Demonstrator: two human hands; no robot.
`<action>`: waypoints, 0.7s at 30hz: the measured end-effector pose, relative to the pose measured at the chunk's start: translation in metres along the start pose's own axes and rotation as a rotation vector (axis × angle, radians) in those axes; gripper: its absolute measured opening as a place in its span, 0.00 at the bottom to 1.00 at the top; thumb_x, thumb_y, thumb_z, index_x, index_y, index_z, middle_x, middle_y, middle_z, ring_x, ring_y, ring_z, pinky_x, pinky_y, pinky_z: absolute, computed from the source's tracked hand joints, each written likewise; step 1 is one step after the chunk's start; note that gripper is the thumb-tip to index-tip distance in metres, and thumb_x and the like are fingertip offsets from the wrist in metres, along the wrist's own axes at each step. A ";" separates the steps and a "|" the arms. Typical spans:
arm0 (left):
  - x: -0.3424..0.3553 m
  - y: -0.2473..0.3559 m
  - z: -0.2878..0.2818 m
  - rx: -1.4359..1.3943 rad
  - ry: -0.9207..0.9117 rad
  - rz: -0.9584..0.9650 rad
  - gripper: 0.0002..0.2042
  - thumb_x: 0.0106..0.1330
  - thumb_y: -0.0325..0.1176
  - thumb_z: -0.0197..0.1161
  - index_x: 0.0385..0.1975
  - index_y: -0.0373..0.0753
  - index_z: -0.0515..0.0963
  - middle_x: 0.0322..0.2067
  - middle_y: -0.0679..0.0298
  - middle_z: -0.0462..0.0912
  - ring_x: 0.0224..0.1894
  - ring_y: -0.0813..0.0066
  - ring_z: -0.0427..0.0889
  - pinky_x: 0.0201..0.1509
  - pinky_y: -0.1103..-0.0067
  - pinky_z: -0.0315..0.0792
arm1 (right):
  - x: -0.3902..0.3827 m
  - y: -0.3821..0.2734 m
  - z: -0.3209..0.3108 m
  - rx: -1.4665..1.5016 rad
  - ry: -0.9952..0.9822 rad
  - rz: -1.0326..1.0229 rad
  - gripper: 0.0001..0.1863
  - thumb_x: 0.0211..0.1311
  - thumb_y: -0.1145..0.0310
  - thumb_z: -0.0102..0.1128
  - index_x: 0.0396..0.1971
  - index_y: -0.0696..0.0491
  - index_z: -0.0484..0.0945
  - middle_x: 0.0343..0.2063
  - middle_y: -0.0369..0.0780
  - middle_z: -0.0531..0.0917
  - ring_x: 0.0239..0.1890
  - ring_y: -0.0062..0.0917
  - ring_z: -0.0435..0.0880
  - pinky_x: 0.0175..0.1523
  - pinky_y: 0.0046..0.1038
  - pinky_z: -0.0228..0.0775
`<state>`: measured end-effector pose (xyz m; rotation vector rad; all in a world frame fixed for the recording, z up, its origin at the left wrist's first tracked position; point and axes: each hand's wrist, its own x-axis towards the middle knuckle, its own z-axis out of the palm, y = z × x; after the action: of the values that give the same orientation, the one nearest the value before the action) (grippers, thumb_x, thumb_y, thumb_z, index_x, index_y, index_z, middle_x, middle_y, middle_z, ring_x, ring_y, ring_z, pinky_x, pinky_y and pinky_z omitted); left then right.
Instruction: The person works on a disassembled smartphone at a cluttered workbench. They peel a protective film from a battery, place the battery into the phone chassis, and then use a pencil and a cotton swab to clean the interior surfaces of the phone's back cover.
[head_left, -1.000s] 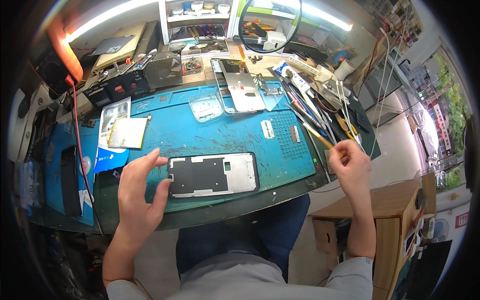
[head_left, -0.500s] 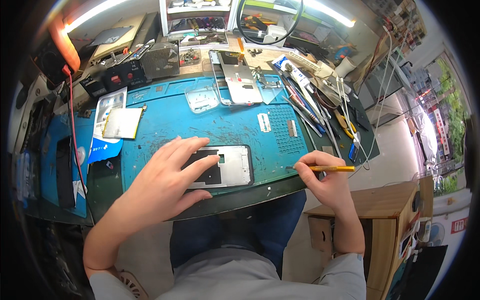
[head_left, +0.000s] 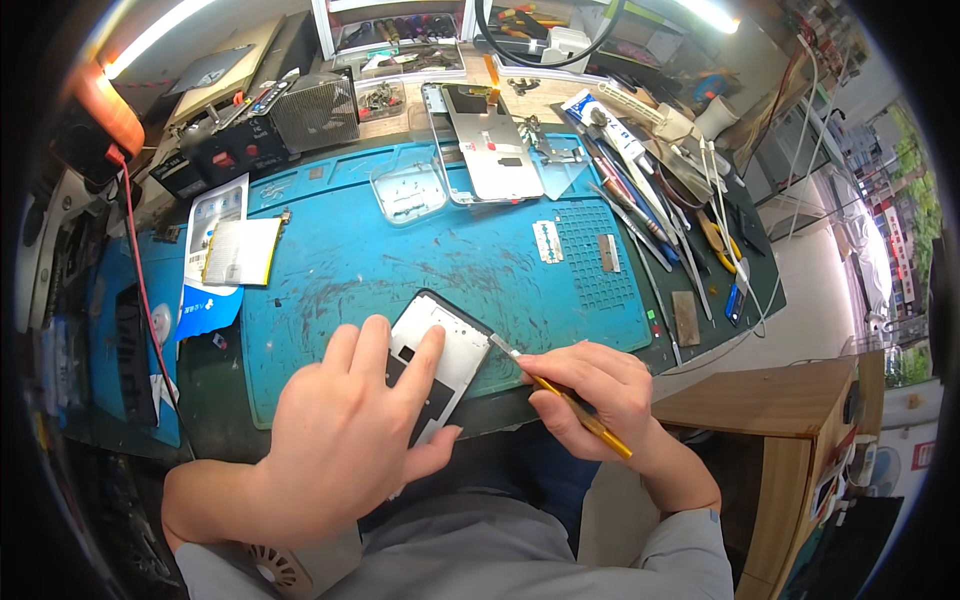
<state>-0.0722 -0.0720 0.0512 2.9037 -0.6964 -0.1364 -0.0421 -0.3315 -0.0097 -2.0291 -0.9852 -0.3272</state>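
Note:
My left hand (head_left: 345, 415) grips a phone mid-frame (head_left: 458, 365), silver with black patches and a dark rim. Its index finger presses along the frame's inner face, and its thumb lies by the near right side. The frame sits at a slant near the front edge of the blue work mat (head_left: 350, 255). In my right hand (head_left: 600, 390) is a slim craft knife (head_left: 612, 441) with a gold handle, held like a pen. Its silver tip meets or almost meets the frame's right corner; I cannot tell whether they touch.
Behind the mat's middle stand a clear plastic tray (head_left: 412, 190) and a phone display assembly (head_left: 490, 160). A razor blade (head_left: 548, 242) lies on the right. Tweezers and pliers (head_left: 720, 243) crowd the right side. A battery (head_left: 240, 252) lies on the left.
The phone frame has turned from lying crosswise to a slant and come closer to me. My right hand has swung left, bringing the knife tip to the frame's corner.

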 end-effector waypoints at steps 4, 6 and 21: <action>-0.001 -0.001 0.005 -0.031 0.014 0.001 0.40 0.47 0.49 0.79 0.64 0.42 0.76 0.50 0.51 0.74 0.43 0.59 0.77 0.37 0.71 0.77 | 0.001 0.001 0.002 -0.014 -0.004 0.021 0.16 0.56 0.79 0.69 0.46 0.61 0.85 0.31 0.44 0.88 0.29 0.32 0.88 0.33 0.26 0.78; -0.001 -0.002 0.005 -0.037 0.017 0.007 0.41 0.46 0.49 0.80 0.64 0.42 0.77 0.50 0.51 0.74 0.43 0.59 0.77 0.36 0.71 0.77 | -0.001 0.003 0.002 -0.008 -0.005 0.058 0.12 0.59 0.77 0.67 0.44 0.61 0.87 0.30 0.42 0.89 0.28 0.30 0.89 0.34 0.25 0.80; 0.001 -0.005 0.004 -0.056 0.000 0.014 0.41 0.46 0.49 0.79 0.64 0.40 0.77 0.52 0.49 0.74 0.44 0.58 0.77 0.38 0.70 0.77 | 0.001 0.005 0.004 -0.052 -0.005 -0.009 0.20 0.50 0.83 0.71 0.47 0.61 0.85 0.29 0.42 0.87 0.25 0.30 0.86 0.29 0.26 0.76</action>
<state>-0.0696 -0.0681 0.0462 2.8447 -0.7015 -0.1524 -0.0385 -0.3293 -0.0142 -2.0738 -0.9991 -0.3562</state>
